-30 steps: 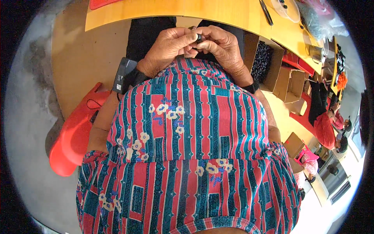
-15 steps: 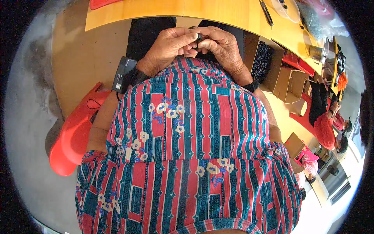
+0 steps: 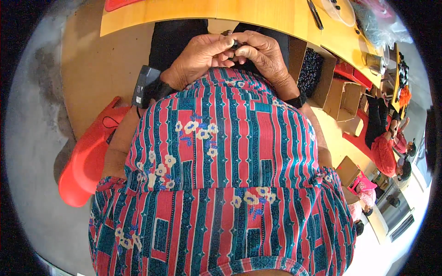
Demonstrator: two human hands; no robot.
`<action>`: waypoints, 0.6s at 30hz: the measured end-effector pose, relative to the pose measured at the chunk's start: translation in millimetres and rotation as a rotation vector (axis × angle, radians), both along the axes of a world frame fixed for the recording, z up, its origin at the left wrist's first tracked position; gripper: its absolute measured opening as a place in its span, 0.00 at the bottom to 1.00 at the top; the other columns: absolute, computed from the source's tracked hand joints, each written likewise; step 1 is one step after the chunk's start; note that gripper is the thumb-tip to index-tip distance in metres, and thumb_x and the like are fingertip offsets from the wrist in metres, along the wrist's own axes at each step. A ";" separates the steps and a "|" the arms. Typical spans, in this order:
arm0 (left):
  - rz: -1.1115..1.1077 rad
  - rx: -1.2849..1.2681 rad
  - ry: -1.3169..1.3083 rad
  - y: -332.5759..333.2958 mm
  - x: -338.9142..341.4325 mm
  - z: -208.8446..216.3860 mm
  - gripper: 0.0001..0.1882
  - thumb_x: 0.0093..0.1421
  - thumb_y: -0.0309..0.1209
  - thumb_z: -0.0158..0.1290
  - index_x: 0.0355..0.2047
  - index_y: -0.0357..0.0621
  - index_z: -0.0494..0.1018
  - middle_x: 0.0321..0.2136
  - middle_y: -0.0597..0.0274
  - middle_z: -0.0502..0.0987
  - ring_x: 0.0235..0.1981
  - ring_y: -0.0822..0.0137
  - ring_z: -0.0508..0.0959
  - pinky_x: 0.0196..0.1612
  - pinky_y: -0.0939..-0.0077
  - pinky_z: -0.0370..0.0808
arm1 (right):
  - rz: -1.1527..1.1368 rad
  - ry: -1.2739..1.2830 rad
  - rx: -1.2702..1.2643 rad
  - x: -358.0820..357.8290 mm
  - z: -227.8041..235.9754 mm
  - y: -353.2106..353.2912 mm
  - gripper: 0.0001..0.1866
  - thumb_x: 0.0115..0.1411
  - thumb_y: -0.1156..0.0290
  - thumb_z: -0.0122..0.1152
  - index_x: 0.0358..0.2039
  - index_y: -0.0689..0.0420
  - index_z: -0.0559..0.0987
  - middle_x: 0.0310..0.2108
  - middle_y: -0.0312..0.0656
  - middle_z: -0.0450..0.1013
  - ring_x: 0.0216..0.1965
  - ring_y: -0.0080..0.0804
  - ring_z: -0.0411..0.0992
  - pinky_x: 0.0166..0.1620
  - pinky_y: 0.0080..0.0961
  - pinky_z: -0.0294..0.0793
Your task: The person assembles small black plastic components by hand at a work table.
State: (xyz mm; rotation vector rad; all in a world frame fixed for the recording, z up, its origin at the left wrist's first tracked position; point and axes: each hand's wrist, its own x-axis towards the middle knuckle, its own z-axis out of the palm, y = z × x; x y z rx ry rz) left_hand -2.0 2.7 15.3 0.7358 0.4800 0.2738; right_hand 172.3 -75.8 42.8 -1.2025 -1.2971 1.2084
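Note:
Close to my waist, at the near edge of the yellow table (image 3: 258,13), both hands come together on a small black piece (image 3: 236,44). It is mostly covered by fingers, so its exact kind does not show. My left hand (image 3: 201,54) pinches it from the left with thumb and fingertips. From the other side, my right hand (image 3: 261,51) grips it between thumb and bent forefinger. A dark bit of it also peeks out above the fingertips.
On the table at right are black tweezers (image 3: 315,14) and a clear round tub (image 3: 341,14) with black bits. An open carton (image 3: 311,69) full of small dark pieces stands below at right. A red chair (image 3: 85,161) is at left; people sit far right.
My fingers have shifted slightly around the black piece, which shows a little differently between them. At far right a co-worker's hand has moved. Otherwise the surroundings stay the same.

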 end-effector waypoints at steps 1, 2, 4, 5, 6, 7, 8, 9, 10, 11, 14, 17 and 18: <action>0.001 0.000 0.000 -0.2 0.1 1.0 0.16 0.63 0.38 0.45 0.37 0.36 0.71 0.26 0.61 0.75 0.32 0.65 0.79 0.38 0.76 0.77 | 0.001 0.000 0.000 -0.3 0.6 0.1 0.14 0.56 0.69 0.58 0.41 0.63 0.76 0.28 0.40 0.72 0.27 0.22 0.73 0.31 0.17 0.74; 0.008 -0.013 -0.006 -1.3 0.2 2.1 0.17 0.63 0.39 0.44 0.37 0.35 0.71 0.28 0.59 0.76 0.32 0.62 0.79 0.38 0.75 0.77 | 0.000 0.025 -0.019 -1.0 1.4 0.0 0.14 0.56 0.69 0.58 0.41 0.63 0.76 0.28 0.40 0.72 0.27 0.22 0.73 0.31 0.17 0.74; 0.013 -0.027 -0.013 -1.2 0.3 5.8 0.18 0.64 0.40 0.44 0.37 0.35 0.72 0.29 0.56 0.76 0.33 0.60 0.79 0.39 0.73 0.77 | -0.003 0.049 -0.039 -1.1 1.0 -1.0 0.14 0.56 0.69 0.58 0.41 0.63 0.76 0.28 0.39 0.72 0.27 0.22 0.73 0.31 0.17 0.74; 0.005 -0.030 -0.025 0.2 -0.3 7.8 0.18 0.64 0.40 0.43 0.37 0.34 0.72 0.30 0.55 0.76 0.33 0.59 0.79 0.39 0.72 0.77 | -0.006 0.051 -0.037 -0.8 -0.9 -1.7 0.14 0.56 0.69 0.59 0.41 0.62 0.76 0.28 0.39 0.72 0.26 0.22 0.72 0.30 0.17 0.73; 0.000 -0.032 -0.036 0.9 -1.7 8.5 0.19 0.64 0.40 0.42 0.36 0.34 0.72 0.31 0.53 0.77 0.33 0.58 0.79 0.40 0.71 0.77 | -0.005 0.053 -0.035 -1.6 -2.1 -1.8 0.14 0.56 0.69 0.59 0.41 0.62 0.76 0.28 0.39 0.72 0.26 0.22 0.72 0.30 0.17 0.73; 0.003 -0.031 -0.035 0.2 -2.3 6.5 0.19 0.64 0.40 0.42 0.36 0.34 0.72 0.31 0.53 0.77 0.33 0.58 0.79 0.40 0.71 0.77 | -0.003 0.054 -0.034 -2.2 -1.9 -1.4 0.14 0.56 0.69 0.59 0.41 0.62 0.76 0.28 0.39 0.72 0.26 0.22 0.72 0.30 0.17 0.73; 0.015 -0.024 0.000 -0.7 -2.3 3.7 0.19 0.64 0.40 0.42 0.36 0.34 0.72 0.30 0.53 0.77 0.33 0.58 0.79 0.40 0.71 0.77 | -0.006 0.057 -0.034 -2.9 -1.5 -1.0 0.14 0.55 0.70 0.59 0.41 0.62 0.76 0.28 0.39 0.72 0.26 0.22 0.72 0.31 0.17 0.73; 0.024 -0.018 0.035 -1.1 -2.1 2.0 0.19 0.64 0.41 0.42 0.35 0.34 0.72 0.30 0.52 0.77 0.33 0.57 0.79 0.40 0.72 0.77 | -0.012 0.059 -0.034 -3.5 -1.3 -1.1 0.14 0.55 0.70 0.59 0.41 0.62 0.76 0.28 0.39 0.72 0.26 0.22 0.72 0.31 0.17 0.73; 0.023 -0.018 0.035 -0.5 -3.0 0.5 0.19 0.64 0.41 0.42 0.35 0.34 0.72 0.30 0.52 0.77 0.33 0.57 0.79 0.40 0.72 0.77 | -0.013 0.059 -0.034 -4.1 -1.4 -1.1 0.14 0.55 0.70 0.59 0.41 0.62 0.76 0.28 0.39 0.72 0.26 0.22 0.72 0.31 0.17 0.73; 0.015 -0.031 0.005 0.3 -4.6 -0.9 0.19 0.64 0.40 0.42 0.35 0.33 0.71 0.30 0.52 0.76 0.34 0.58 0.79 0.40 0.72 0.76 | -0.007 0.058 -0.033 -4.6 -1.4 -1.1 0.14 0.56 0.70 0.59 0.41 0.62 0.76 0.28 0.39 0.72 0.26 0.22 0.72 0.31 0.17 0.73; 0.017 -0.009 0.005 -0.9 -4.1 -2.8 0.19 0.64 0.40 0.43 0.36 0.33 0.71 0.30 0.53 0.76 0.34 0.59 0.79 0.40 0.73 0.76 | 0.003 0.073 -0.027 -5.0 1.9 -1.0 0.13 0.56 0.71 0.58 0.41 0.62 0.76 0.28 0.39 0.72 0.26 0.22 0.72 0.31 0.17 0.73; 0.019 0.031 0.033 -2.8 -3.6 -3.1 0.19 0.63 0.40 0.44 0.38 0.33 0.71 0.30 0.54 0.76 0.34 0.60 0.78 0.40 0.74 0.76 | 0.006 0.067 -0.035 -5.2 3.1 -1.5 0.13 0.56 0.71 0.58 0.40 0.62 0.77 0.28 0.39 0.72 0.27 0.22 0.72 0.32 0.18 0.73; 0.014 0.040 0.029 -2.9 -3.6 -3.3 0.19 0.63 0.40 0.45 0.38 0.33 0.70 0.31 0.54 0.76 0.33 0.61 0.78 0.40 0.74 0.76 | 0.008 0.044 -0.044 -4.8 2.9 -1.1 0.13 0.56 0.71 0.58 0.40 0.62 0.77 0.27 0.38 0.72 0.27 0.21 0.72 0.32 0.18 0.73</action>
